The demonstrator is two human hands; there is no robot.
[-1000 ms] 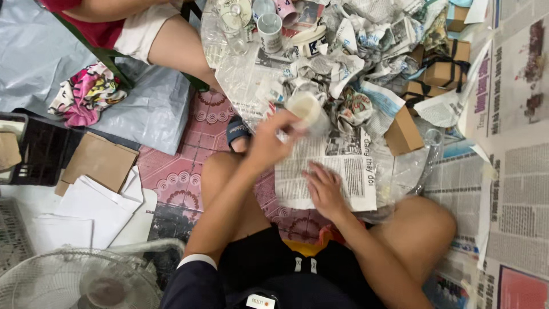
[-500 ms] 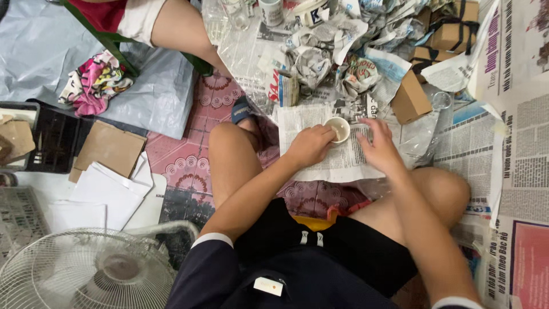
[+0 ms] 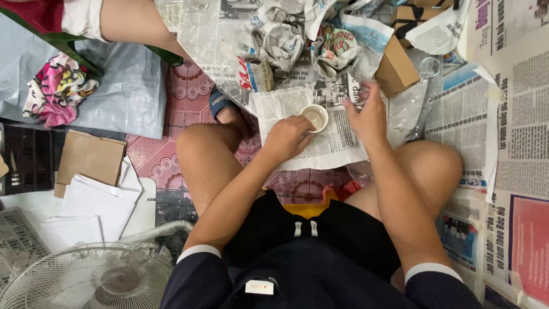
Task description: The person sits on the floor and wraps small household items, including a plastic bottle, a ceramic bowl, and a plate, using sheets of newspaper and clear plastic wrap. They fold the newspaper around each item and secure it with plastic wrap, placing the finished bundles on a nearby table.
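Observation:
I sit on the floor with my knees apart. My left hand (image 3: 287,137) grips a small white cup (image 3: 315,117) that stands upright on a sheet of newspaper (image 3: 331,146) spread between my legs. My right hand (image 3: 369,117) rests flat on the same sheet just right of the cup, fingers spread, holding nothing. Several items wrapped in crumpled newspaper (image 3: 280,43) lie in a pile just beyond the sheet.
A small brown cardboard box (image 3: 394,67) sits right of the pile, a clear glass (image 3: 429,67) beside it. Another person's leg (image 3: 134,26) is at top left. A white fan (image 3: 86,277), flat cardboard (image 3: 88,157) and white paper lie at left. Newspapers (image 3: 514,114) cover the right floor.
The cup has come down from in front of the pile onto the newspaper sheet. My right hand slid right along the sheet, and my view has tilted down.

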